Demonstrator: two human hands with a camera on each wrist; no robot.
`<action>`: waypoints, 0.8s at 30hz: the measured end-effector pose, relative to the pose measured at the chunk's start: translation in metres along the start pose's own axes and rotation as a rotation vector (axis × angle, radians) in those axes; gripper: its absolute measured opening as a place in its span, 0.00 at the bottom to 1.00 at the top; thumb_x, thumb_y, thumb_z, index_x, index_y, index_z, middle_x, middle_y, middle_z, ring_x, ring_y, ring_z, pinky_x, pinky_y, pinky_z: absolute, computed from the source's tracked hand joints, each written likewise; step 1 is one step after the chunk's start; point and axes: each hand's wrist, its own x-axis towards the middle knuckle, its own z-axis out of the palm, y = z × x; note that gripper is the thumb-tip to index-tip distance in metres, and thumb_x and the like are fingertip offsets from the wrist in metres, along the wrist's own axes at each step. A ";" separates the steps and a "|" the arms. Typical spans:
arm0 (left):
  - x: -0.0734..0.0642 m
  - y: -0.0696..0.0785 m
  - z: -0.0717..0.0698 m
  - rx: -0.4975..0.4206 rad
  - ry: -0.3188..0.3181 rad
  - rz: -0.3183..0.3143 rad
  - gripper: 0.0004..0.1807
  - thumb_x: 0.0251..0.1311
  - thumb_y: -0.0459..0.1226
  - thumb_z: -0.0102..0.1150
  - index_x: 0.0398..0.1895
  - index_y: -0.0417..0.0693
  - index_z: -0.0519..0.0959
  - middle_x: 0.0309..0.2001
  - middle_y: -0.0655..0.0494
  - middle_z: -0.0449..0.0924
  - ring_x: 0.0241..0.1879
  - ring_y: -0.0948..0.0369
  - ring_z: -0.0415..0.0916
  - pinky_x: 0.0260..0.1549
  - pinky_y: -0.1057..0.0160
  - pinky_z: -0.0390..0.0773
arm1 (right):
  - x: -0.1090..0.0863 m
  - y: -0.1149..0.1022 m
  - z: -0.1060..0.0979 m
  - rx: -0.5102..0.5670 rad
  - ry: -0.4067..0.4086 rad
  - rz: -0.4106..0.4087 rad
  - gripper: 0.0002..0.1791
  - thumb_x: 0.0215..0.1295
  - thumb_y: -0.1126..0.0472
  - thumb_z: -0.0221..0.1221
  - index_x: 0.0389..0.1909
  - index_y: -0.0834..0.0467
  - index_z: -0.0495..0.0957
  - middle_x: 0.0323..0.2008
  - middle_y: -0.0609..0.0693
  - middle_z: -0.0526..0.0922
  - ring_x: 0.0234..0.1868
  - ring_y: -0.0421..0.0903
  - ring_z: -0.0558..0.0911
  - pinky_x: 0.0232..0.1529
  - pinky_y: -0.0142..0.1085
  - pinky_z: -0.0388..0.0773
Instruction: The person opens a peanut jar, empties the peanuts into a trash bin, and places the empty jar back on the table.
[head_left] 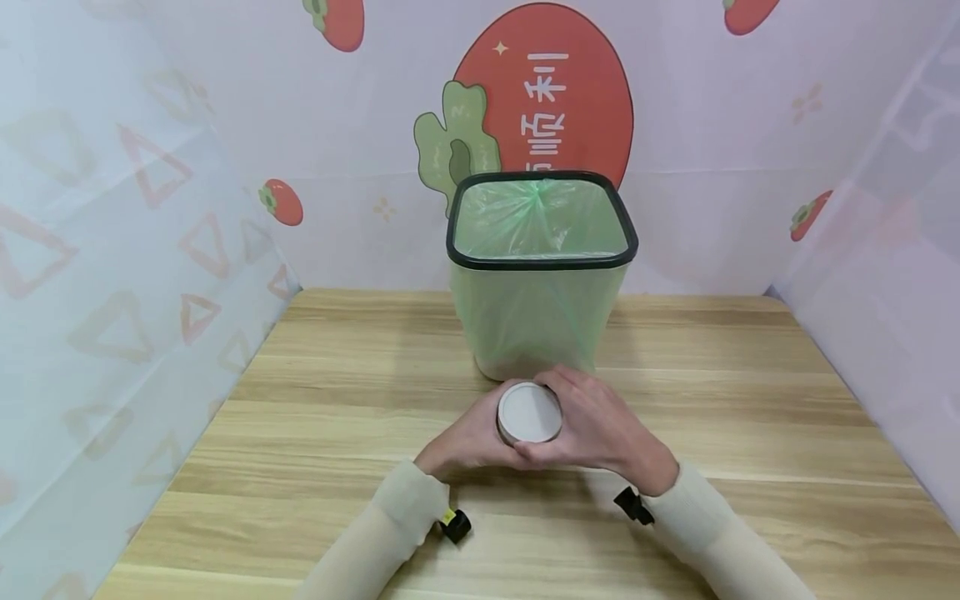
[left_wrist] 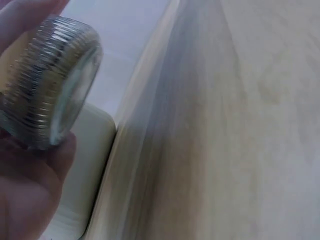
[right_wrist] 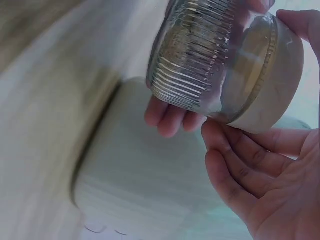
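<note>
A clear ribbed glass jar (right_wrist: 190,65) with a white lid (head_left: 529,412) is held up over the table, just in front of the bin. My left hand (head_left: 480,429) grips the glass body; its fingertips (right_wrist: 170,120) show under the jar in the right wrist view. Around the lid curl the thumb and fingers of my right hand (head_left: 603,425). The left wrist view shows the jar's ribbed side and base tilted, with part of the left hand (left_wrist: 25,190) around it. From above, the lid hides most of the glass.
Behind the hands stands a pale bin (head_left: 536,317) with a black rim (head_left: 543,264) and a thin green bag lining it. Beneath is a wood-grain table (head_left: 337,400). Printed cloth (head_left: 360,242) hangs at the back and along both sides.
</note>
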 end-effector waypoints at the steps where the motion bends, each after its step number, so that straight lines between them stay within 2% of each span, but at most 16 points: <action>1: 0.001 0.000 0.000 -0.008 0.003 0.012 0.51 0.42 0.34 0.85 0.73 0.53 0.70 0.66 0.56 0.78 0.63 0.60 0.76 0.68 0.61 0.74 | 0.001 -0.001 -0.002 0.001 0.004 -0.002 0.39 0.42 0.32 0.76 0.48 0.55 0.82 0.39 0.45 0.84 0.38 0.41 0.83 0.36 0.34 0.83; 10: 0.006 0.007 -0.001 -0.031 0.024 0.121 0.49 0.41 0.32 0.81 0.72 0.45 0.70 0.64 0.45 0.80 0.60 0.58 0.78 0.67 0.59 0.77 | 0.011 -0.007 -0.019 0.018 0.010 -0.010 0.39 0.42 0.33 0.76 0.49 0.57 0.82 0.41 0.46 0.84 0.39 0.41 0.82 0.38 0.35 0.84; 15: 0.005 0.017 -0.002 -0.066 0.037 0.134 0.47 0.41 0.30 0.80 0.71 0.41 0.71 0.62 0.42 0.81 0.58 0.60 0.79 0.65 0.61 0.78 | 0.014 -0.009 -0.025 0.050 0.017 -0.010 0.39 0.43 0.34 0.77 0.50 0.57 0.82 0.42 0.46 0.84 0.40 0.41 0.82 0.39 0.35 0.84; 20: 0.007 0.026 -0.004 -0.086 0.054 0.181 0.47 0.39 0.28 0.79 0.70 0.38 0.72 0.61 0.39 0.81 0.58 0.59 0.79 0.64 0.61 0.78 | 0.017 -0.011 -0.030 0.131 0.036 -0.012 0.38 0.45 0.37 0.79 0.51 0.57 0.81 0.44 0.45 0.84 0.42 0.40 0.82 0.42 0.37 0.85; 24: 0.008 0.033 -0.007 -0.062 0.097 0.222 0.45 0.40 0.29 0.78 0.68 0.37 0.73 0.59 0.39 0.82 0.57 0.57 0.80 0.62 0.60 0.80 | 0.020 -0.011 -0.034 0.200 0.057 -0.008 0.38 0.47 0.39 0.80 0.53 0.57 0.80 0.46 0.44 0.83 0.45 0.39 0.82 0.44 0.37 0.85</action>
